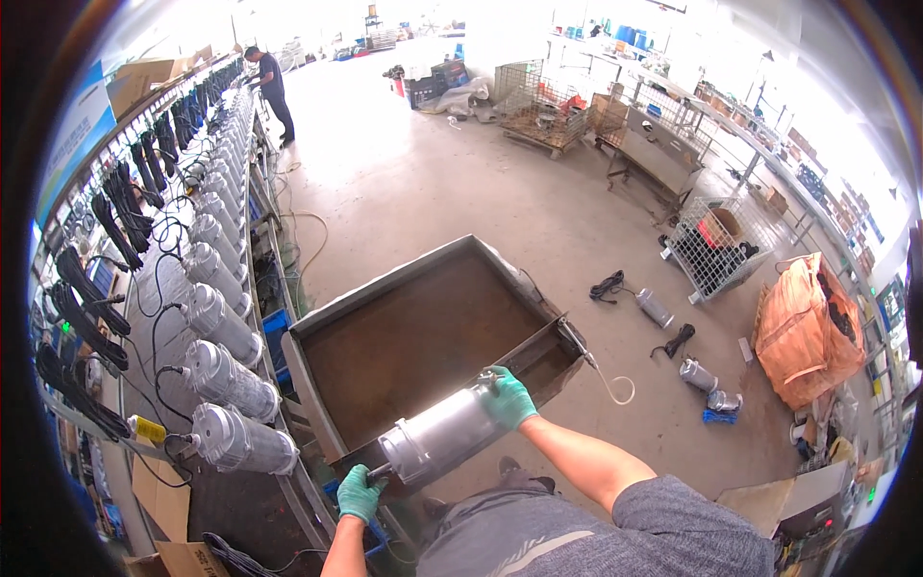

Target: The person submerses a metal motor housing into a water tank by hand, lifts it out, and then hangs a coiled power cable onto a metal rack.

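Silver cylinder is held at the near edge of the metal tank, rod end gripped by the left hand, other end by the right hand; tbh, both ends should be supported evenly.

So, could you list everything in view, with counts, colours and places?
Held cylinder: one, grey, over tank's near edge
Tank: one, brown inside, centre
Bench cylinders: many, grey, left row
Cable bundles: many, black, hanging left; two on floor
Floor cylinders: three, grey, right
Hose fitting: one, silver, tank's right corner
Wire cages: at least two, grey and rusty, upper right
Sack: one, orange, far right
Cardboard boxes: several, brown, mostly left
Person: one, dark clothes, upper left
Left hand: one, green glove, held cylinder's lower end
Right hand: one, green glove, its upper end
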A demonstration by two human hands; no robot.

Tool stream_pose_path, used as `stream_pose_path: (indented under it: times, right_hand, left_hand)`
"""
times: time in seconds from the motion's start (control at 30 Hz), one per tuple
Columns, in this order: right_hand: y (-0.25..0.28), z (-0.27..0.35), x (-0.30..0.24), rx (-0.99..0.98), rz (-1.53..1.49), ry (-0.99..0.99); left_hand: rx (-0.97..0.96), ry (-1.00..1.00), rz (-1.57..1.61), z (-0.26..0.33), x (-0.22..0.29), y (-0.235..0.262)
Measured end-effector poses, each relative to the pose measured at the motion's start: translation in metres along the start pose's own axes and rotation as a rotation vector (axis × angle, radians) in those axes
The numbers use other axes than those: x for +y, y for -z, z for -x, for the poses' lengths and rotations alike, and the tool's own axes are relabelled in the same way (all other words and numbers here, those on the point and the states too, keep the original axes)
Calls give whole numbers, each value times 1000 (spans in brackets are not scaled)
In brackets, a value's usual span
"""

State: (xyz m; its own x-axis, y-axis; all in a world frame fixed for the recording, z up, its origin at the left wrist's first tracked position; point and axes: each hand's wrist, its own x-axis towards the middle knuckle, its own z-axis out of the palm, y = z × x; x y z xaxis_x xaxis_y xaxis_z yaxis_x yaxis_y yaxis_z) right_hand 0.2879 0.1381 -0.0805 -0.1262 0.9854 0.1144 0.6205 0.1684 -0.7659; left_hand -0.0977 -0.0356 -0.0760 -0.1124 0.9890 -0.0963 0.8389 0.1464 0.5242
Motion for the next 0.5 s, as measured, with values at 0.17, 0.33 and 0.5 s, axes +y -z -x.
stream_pose_path:
  times: [0.17, 0.33, 0.5]
  right_hand:
    - [-17, 7, 13, 27, -97, 59]
    - [19, -5, -42, 89, -557, -21]
    - [-2, -20, 1, 115, -117, 114]
  left_hand:
    - [-260, 126, -62, 4, 10, 29]
    - [-144, 22, -88, -21, 14, 20]
    - [55, -52, -180, -17, -1, 3]
